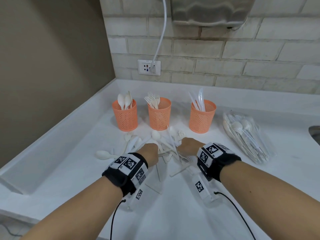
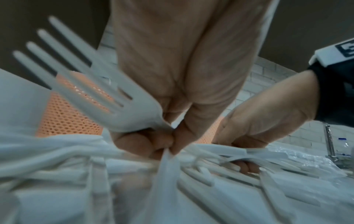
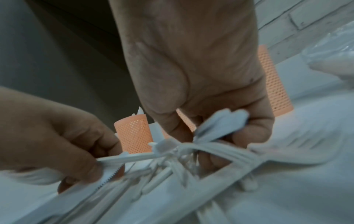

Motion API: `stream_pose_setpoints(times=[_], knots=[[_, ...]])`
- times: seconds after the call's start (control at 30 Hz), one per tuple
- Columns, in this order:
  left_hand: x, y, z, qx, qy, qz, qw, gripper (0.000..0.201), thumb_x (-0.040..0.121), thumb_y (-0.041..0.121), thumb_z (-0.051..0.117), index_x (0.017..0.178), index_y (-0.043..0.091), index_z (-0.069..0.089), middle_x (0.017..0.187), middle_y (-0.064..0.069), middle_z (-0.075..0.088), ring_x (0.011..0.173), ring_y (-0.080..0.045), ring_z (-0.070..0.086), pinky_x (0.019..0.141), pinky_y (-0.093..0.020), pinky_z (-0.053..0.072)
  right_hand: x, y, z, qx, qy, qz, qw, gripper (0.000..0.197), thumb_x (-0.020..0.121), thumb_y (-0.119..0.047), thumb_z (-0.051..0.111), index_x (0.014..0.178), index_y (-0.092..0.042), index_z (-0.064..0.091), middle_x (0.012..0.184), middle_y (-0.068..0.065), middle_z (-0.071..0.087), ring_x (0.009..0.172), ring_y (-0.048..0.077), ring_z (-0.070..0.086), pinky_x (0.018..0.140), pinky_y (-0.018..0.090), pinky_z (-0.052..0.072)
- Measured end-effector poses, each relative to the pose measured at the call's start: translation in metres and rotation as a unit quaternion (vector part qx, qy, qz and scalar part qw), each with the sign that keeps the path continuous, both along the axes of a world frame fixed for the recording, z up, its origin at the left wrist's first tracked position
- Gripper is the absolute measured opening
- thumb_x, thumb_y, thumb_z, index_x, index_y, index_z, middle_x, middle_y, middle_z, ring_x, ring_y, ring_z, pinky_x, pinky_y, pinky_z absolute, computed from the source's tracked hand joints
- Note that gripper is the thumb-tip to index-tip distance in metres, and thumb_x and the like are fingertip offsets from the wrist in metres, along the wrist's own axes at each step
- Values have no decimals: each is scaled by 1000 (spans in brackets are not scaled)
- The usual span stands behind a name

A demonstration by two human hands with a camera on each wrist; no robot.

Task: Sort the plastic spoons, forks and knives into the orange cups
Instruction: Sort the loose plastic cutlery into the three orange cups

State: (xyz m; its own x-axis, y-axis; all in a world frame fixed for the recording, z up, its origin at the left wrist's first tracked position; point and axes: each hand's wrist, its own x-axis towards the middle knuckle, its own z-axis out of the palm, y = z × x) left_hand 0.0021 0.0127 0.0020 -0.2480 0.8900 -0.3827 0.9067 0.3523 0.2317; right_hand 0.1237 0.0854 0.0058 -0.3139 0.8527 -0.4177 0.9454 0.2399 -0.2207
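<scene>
Three orange mesh cups stand in a row at the back of the white counter (image 1: 173, 205): the left cup (image 1: 125, 118) holds spoons, the middle cup (image 1: 159, 116) forks, the right cup (image 1: 201, 120) knives. In front of them lies a tangled pile of white cutlery (image 1: 167, 146). Both hands are down in it. My left hand (image 1: 151, 150) grips a fork (image 2: 86, 84), tines pointing up, and pinches a serrated knife (image 3: 113, 168). My right hand (image 1: 187, 146) curls its fingers (image 3: 256, 128) round a bunch of cutlery handles (image 3: 220, 125).
A lone spoon (image 1: 103, 154) lies left of the pile. A clear bag of wrapped cutlery (image 1: 245, 135) lies at the right, with a sink edge (image 1: 314, 134) beyond it. A wall socket with a white cable (image 1: 149, 67) is behind the cups. A raised ledge (image 1: 52, 153) bounds the left.
</scene>
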Motion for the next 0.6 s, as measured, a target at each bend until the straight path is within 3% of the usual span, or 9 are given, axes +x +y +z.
stream_pose_setpoints(times=[0.1,0.17,0.23,0.3,0.37,0.43,0.47,0.53,0.6], knots=[[-5,0,2,19,-26,11,999,37,95,4,33,61,16,27,66,2,30,57,-8,30,51,-16,26,15,5,4,-24,20,33,999,35,93,-7,44,59,-14,37,61,1,42,52,11,39,49,20,34],[-12,4,1,42,-65,31,996,34,96,6,33,63,14,30,66,3,33,60,-10,39,56,-14,33,24,9,7,-29,17,46,998,28,94,-10,42,67,-11,44,64,1,43,54,12,41,48,19,32],[-16,6,3,74,-150,78,983,16,96,5,32,85,8,43,65,0,41,59,-15,50,54,-18,43,31,10,9,-10,16,43,999,23,98,-18,37,79,-9,45,71,0,43,63,15,42,50,19,28],[-15,7,8,111,-219,116,963,25,97,5,30,117,4,44,65,-3,46,52,-14,50,45,-19,42,39,10,9,-22,37,25,999,20,99,-19,33,85,-9,43,80,3,46,72,17,42,53,21,28],[-13,10,11,141,-269,136,943,32,99,10,29,126,-1,40,65,-5,46,50,-15,48,43,-21,40,44,10,10,-43,52,13,998,22,99,-23,31,97,-7,46,104,10,53,89,21,47,66,24,36],[-9,13,16,163,-322,163,918,26,99,16,31,119,2,43,69,-6,47,53,-17,44,47,-24,40,44,8,6,-54,59,19,997,47,100,-40,25,117,-3,51,128,15,52,112,27,50,91,33,38],[-7,16,17,173,-345,172,906,21,99,17,33,112,4,43,70,-6,48,55,-17,43,49,-25,40,42,5,4,-50,56,18,997,60,98,-50,25,124,-2,49,132,15,51,118,28,50,96,36,37],[-5,19,17,189,-388,179,884,11,97,14,39,98,5,44,70,-5,47,56,-15,41,51,-25,39,36,0,-2,-20,27,30,999,67,91,-58,38,126,-2,45,122,12,55,110,27,54,90,34,41],[-4,21,17,195,-450,188,851,11,96,8,41,87,6,46,68,-5,46,55,-14,40,51,-23,38,32,-4,-5,11,1,53,999,39,91,-38,49,112,-5,47,102,8,52,92,22,52,72,28,41]])
